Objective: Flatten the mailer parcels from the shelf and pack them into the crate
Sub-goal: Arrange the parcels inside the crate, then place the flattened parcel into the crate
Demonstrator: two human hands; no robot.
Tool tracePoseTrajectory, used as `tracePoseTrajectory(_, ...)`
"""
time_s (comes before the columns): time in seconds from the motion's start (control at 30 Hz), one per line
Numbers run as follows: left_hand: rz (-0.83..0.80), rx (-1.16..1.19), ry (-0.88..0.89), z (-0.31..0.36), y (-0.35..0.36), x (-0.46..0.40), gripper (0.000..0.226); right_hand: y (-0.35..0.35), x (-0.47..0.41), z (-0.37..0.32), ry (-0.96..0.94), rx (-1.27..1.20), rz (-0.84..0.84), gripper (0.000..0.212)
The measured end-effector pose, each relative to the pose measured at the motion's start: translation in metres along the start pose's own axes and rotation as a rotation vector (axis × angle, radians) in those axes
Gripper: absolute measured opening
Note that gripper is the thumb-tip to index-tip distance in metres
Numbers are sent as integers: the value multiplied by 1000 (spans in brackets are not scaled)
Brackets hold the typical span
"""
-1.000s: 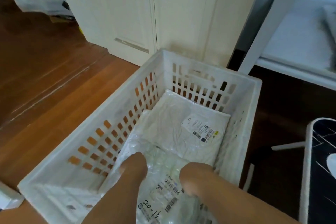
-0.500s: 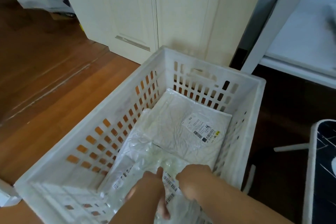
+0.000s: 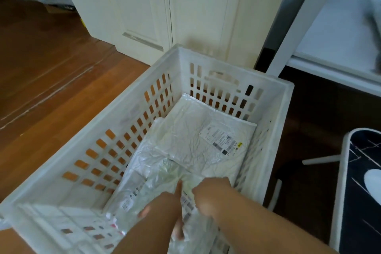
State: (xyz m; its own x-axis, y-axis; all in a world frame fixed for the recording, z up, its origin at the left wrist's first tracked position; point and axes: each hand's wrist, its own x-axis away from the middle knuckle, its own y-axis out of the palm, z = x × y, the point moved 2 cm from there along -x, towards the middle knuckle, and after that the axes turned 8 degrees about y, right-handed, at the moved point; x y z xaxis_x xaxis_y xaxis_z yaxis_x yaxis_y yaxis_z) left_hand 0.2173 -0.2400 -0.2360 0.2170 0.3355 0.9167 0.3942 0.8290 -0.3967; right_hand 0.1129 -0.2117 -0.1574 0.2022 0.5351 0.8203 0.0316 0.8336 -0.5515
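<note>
Lying flat in the white crate [image 3: 115, 121], the clear mailer [image 3: 152, 173] runs long from near end to far end. The left hand [image 3: 165, 206] and right hand [image 3: 212, 194] both pinch it (near end, fingers curled).

My arms come in from approx 6 o'clock, both bare to the frame edge, no sleeves or cuffs showing. No watch, no bracelet, no rings, no gloves w/ either hand. L hand [image 3: 165, 204] at approx 6 o'clock: short nails, plain, one nail visible on the finger at its 9 o'clock side, another at the fingertip pointing to 12. R hand [image 3: 212, 194] just at its 3 o'clock: knuckles rounded, fingertips hidden, so nails there can't be made out. R forearm looks broad b/c of the wide-angle lens; both forearms smooth, no marks or tattoos seen.
</note>
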Motion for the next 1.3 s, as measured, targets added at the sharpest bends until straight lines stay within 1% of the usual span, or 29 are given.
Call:
tracePoseTrajectory(0.03,-18,-6,24,0,-7,6,140,-1,0,0,2,-7,35,48)
tracePoseTrajectory(0.07,-5,-6,57,1,-13,10,131,-2,1,0,0,-18,71,47)
tracePoseTrajectory(0.17,110,-10,104,6,-47,28,89,-13,5,4,0,-30,162,47)
tracePoseTrajectory(0.2,133,-28,107,8,-57,35,81,-19,10,7,-1,-19,187,48)
tracePoseTrajectory(0.3,188,-65,141,20,-86,63,73,-34,28,23,23,42,245,49)
tracePoseTrajectory(0.33,228,-70,165,24,-95,72,70,-38,36,29,30,50,290,46)
tracePoseTrajectory(0.37,280,-56,174,28,-104,83,68,-43,44,34,30,42,352,43)
tracePoseTrajectory(0.43,398,-13,199,39,-121,105,65,-52,65,51,24,-8,534,38)
tracePoseTrajectory(0.5,559,27,256,51,-137,127,60,-57,86,72,14,-89,718,36)
tracePoseTrajectory(0.53,648,32,310,69,-150,144,59,-58,104,94,37,-130,802,35)
tracePoseTrajectory(0.6,730,113,395,84,-160,167,57,-57,126,120,67,-174,871,31)
tracePoseTrajectory(0.67,767,181,473,114,-168,194,55,-45,154,160,143,-178,873,29)
tracePoseTrajectory(0.73,774,223,557,154,-171,219,54,-26,182,206,249,-200,847,32)
tracePoseTrajectory(0.83,781,374,710,224,-168,249,49,9,224,274,414,-343,829,32)
tracePoseTrajectory(0.9,676,632,814,272,-160,260,45,37,249,313,511,-419,799,35)
tracePoseTrajectory(0.97,533,866,860,320,-150,269,45,65,265,344,578,-460,756,39)
tracePoseTrajectory(1.03,455,1021,868,357,-143,268,49,89,276,369,621,-514,740,40)
tracePoseTrajectory(1.1,413,1167,855,383,-145,262,52,106,280,387,642,-582,750,42)
tracePoseTrajectory(1.3,412,1557,754,435,-160,226,49,143,267,431,582,-793,808,44)
